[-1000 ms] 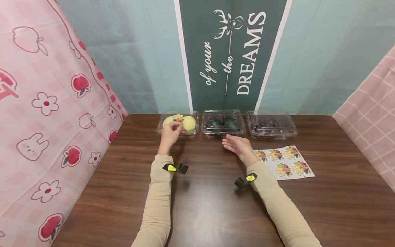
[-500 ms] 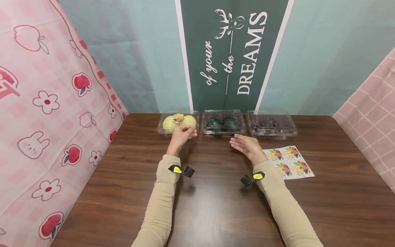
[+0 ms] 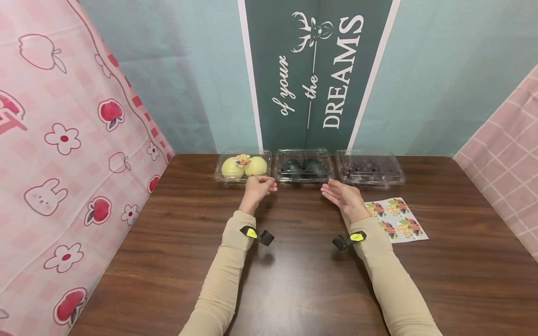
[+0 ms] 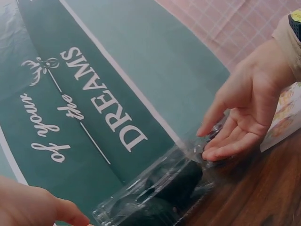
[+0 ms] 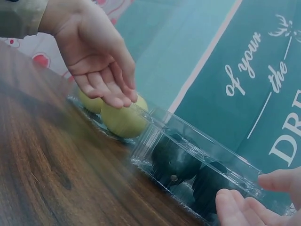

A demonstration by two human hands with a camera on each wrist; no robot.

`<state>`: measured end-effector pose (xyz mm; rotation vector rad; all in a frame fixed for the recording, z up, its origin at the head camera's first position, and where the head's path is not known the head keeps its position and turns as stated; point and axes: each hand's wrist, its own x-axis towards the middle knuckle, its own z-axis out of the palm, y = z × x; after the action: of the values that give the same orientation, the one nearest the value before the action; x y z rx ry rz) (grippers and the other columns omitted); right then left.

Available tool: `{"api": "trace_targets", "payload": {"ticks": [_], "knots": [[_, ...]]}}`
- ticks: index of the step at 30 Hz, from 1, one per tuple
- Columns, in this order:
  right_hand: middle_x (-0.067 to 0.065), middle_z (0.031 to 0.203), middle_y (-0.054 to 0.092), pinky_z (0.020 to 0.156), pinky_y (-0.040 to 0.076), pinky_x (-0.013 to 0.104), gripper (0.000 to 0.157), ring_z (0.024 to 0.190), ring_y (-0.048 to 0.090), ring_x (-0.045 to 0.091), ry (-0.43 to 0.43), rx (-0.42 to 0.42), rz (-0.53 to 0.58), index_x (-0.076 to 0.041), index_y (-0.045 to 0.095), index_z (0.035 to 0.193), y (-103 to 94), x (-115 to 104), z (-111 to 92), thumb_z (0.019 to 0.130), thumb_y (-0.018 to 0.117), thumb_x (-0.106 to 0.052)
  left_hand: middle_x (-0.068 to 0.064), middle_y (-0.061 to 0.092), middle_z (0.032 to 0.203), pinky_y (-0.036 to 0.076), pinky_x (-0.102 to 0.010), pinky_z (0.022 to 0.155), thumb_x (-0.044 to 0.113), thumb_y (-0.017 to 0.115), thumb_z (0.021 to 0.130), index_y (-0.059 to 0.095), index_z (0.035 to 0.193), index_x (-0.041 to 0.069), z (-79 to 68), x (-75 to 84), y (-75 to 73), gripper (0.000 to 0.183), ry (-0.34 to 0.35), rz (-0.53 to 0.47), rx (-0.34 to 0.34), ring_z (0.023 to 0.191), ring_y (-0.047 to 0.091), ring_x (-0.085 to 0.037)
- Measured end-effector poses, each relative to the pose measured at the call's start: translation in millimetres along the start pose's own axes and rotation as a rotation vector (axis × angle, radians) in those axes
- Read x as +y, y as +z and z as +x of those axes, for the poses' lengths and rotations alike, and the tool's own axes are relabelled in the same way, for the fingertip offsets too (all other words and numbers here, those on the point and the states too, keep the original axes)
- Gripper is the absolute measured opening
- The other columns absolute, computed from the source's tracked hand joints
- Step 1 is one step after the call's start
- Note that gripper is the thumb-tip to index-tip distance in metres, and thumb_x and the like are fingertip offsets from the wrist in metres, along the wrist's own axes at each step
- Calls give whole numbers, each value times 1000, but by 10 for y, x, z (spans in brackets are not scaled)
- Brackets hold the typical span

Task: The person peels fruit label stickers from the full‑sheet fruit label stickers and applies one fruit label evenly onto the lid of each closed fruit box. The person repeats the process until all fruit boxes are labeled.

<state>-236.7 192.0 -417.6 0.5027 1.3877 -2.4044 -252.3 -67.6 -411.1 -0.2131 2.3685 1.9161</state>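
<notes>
In the head view, a clear plastic clamshell box (image 3: 304, 166) with two dark green round fruits (image 5: 175, 157) stands at the table's back. My left hand (image 3: 257, 192) is by its near left corner, with relaxed, slightly bent fingers and nothing in them. My right hand (image 3: 346, 198) is at its near right corner, thumb and fingers apart; in the right wrist view they lie either side of the box's end. Whether either hand touches the box, I cannot tell. On the left stands a similar box holding two yellow round fruits (image 3: 255, 166), with a fruit-print sticker (image 3: 242, 160) on its lid.
To the right stands a third clear box (image 3: 370, 168) with many small dark purple fruits. A white sheet of fruit stickers (image 3: 403, 221) lies behind my right wrist on the brown wooden table (image 3: 290, 289). Printed cloths hang behind and at both sides.
My left hand has moved right and toward me, away from the sticker on the yellow-fruit box. My right hand has shifted right, to the middle box's right corner.
</notes>
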Motion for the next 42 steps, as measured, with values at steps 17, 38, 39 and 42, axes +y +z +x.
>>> {"api": "trace_targets", "payload": {"ticks": [17, 38, 39, 42], "knots": [[5, 74, 75, 73, 59, 23, 22, 74, 73, 13, 9, 13, 109, -7, 66, 82, 15, 10, 27, 98, 52, -8, -29, 67, 115, 59, -29, 80, 6, 52, 96, 59, 119, -12, -9, -24, 134, 30, -103, -177, -18, 67, 69, -3], [5, 76, 73, 73, 59, 23, 29, 75, 72, 13, 45, -76, -45, -8, 64, 82, -63, -13, 18, 100, 41, -9, -23, 64, 123, 52, -13, 62, 9, 51, 96, 63, 118, -6, 51, -71, 86, 30, -276, -283, -100, 80, 73, -9], [5, 75, 73, 73, 59, 23, 30, 75, 72, 13, 50, -74, -52, -8, 64, 81, -68, -17, 15, 100, 41, -9, -23, 64, 123, 53, -14, 64, 10, 50, 96, 63, 119, -6, 54, -76, 89, 30, -280, -290, -100, 84, 74, -12], [4, 75, 72, 73, 59, 23, 33, 74, 72, 13, 65, -77, -74, -8, 65, 78, -87, -38, 8, 99, 40, -8, -23, 63, 125, 55, -16, 70, 10, 49, 97, 61, 121, -6, 66, -86, 106, 31, -288, -334, -104, 99, 73, -19]]}}
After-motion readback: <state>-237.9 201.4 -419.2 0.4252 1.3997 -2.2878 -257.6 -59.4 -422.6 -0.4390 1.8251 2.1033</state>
